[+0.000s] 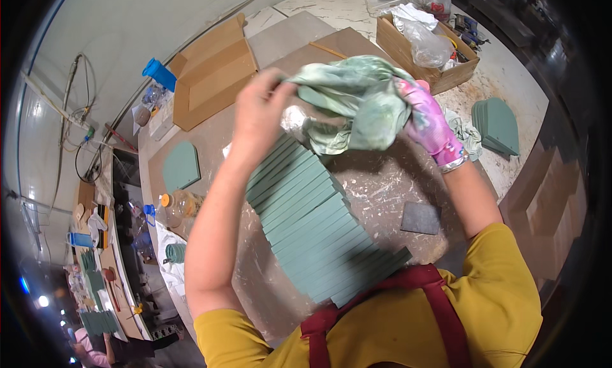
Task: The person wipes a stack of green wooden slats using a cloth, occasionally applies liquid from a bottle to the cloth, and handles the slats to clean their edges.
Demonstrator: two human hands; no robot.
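Observation:
A crumpled green-and-white cloth [376, 113] is stretched between my hands above the worktable. My bare left hand [262, 107], somewhat blurred, pinches its left end. On the other side my right hand [428, 121], in a pink patterned glove, grips the cloth's right edge. Below them a long row of green flat panels [312, 215] stands on edge, packed tightly, running from under the cloth down toward my apron. A dark grey rectangular pad [421, 217] lies on the table to the right of the row.
An open cardboard box [213, 81] lies at the far left, beside a blue cup [159, 73]. Another green panel [182, 165] and plastic bottles [185, 203] sit left. At far right are a wooden crate [459, 72] of plastic bags and stacked green panels [496, 126].

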